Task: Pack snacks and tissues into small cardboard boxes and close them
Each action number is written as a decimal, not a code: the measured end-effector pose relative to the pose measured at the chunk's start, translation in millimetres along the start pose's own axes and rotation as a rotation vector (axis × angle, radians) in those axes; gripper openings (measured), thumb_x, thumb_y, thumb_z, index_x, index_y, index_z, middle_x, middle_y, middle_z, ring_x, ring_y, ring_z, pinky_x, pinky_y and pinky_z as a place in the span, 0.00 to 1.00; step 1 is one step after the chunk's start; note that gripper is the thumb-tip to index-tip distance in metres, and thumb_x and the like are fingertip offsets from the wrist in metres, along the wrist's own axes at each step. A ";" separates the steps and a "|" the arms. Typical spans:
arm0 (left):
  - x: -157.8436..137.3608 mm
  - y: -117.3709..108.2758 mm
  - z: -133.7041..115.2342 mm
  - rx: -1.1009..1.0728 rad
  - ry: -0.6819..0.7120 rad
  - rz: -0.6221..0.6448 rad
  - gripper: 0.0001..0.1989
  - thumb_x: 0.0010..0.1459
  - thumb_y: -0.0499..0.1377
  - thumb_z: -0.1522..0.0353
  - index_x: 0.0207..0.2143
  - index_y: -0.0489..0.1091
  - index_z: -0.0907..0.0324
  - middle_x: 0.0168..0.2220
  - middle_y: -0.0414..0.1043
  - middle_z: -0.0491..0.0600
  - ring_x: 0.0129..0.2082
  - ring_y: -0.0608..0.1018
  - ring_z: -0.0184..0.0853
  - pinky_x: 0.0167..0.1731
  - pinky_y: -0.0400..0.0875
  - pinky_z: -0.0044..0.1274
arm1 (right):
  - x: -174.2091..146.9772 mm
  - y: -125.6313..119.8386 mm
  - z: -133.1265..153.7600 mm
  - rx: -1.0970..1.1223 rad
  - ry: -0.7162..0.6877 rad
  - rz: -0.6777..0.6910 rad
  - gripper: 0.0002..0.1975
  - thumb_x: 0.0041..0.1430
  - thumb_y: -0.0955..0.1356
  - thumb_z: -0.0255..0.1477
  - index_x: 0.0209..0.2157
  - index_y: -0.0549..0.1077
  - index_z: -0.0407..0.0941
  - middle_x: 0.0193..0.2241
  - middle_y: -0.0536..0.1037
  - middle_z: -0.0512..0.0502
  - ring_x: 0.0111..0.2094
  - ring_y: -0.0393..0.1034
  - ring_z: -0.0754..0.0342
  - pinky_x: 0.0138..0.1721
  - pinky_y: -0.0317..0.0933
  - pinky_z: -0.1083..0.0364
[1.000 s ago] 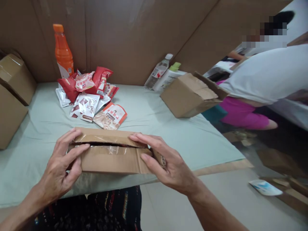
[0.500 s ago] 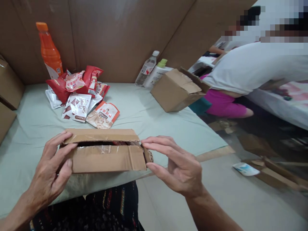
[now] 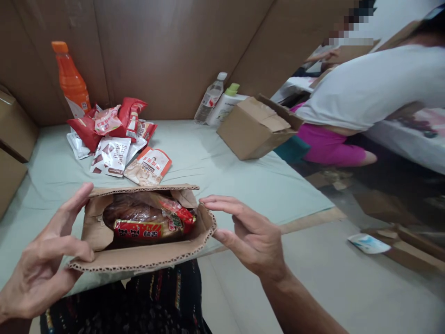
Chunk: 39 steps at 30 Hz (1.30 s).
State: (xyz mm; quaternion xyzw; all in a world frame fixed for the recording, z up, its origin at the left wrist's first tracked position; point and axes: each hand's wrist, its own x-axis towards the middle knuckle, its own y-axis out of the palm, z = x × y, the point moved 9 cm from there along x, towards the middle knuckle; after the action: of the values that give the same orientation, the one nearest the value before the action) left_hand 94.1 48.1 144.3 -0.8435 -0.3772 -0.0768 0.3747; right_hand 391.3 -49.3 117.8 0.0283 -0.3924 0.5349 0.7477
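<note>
Both hands are up, fingers spread loose: left hand (image 3: 45, 260) low left, right hand (image 3: 252, 236) palm inward.

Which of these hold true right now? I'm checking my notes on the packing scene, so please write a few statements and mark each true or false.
1. The small brown cardboard box near the person stands open, with a red-labelled snack packet inside. True.
2. The tall orange drink bottle lies flat on the pale green sheet. False: it stands upright at the back wall.
3. The left hand touches the box's left side. True.
4. The right hand grips the snack packet. False: it is open beside the box's right end, holding nothing.
5. A second brown cardboard box sits at the sheet's far right. True.
</note>
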 end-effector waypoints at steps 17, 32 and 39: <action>-15.2 14.9 -2.4 0.106 0.087 0.215 0.10 0.64 0.58 0.74 0.36 0.77 0.52 0.78 0.37 0.43 0.77 0.38 0.55 0.68 0.49 0.59 | 26.0 18.8 -2.0 -0.151 -0.008 0.168 0.05 0.66 0.72 0.33 0.40 0.83 0.49 0.38 0.84 0.44 0.42 0.80 0.48 0.46 0.76 0.49; -19.5 29.2 7.2 0.115 0.172 0.146 0.12 0.69 0.61 0.60 0.52 0.78 0.43 0.78 0.36 0.42 0.77 0.35 0.57 0.69 0.40 0.59 | 20.0 17.8 -28.5 -0.085 0.192 0.138 0.07 0.63 0.73 0.36 0.38 0.83 0.49 0.44 0.81 0.42 0.45 0.78 0.48 0.38 0.75 0.53; -22.1 30.8 1.4 0.159 0.069 0.115 0.14 0.66 0.64 0.66 0.52 0.77 0.42 0.78 0.34 0.41 0.77 0.35 0.55 0.69 0.40 0.62 | 8.5 -2.8 10.2 -0.032 -0.007 0.095 0.17 0.64 0.68 0.27 0.53 0.79 0.54 0.58 0.75 0.42 0.59 0.71 0.40 0.57 0.70 0.39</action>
State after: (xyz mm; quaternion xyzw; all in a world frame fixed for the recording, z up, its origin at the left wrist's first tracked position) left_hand 99.7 22.9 116.6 -0.8281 -0.3199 -0.0540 0.4572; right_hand 388.9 -48.5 131.2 -0.0003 -0.4045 0.5632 0.7206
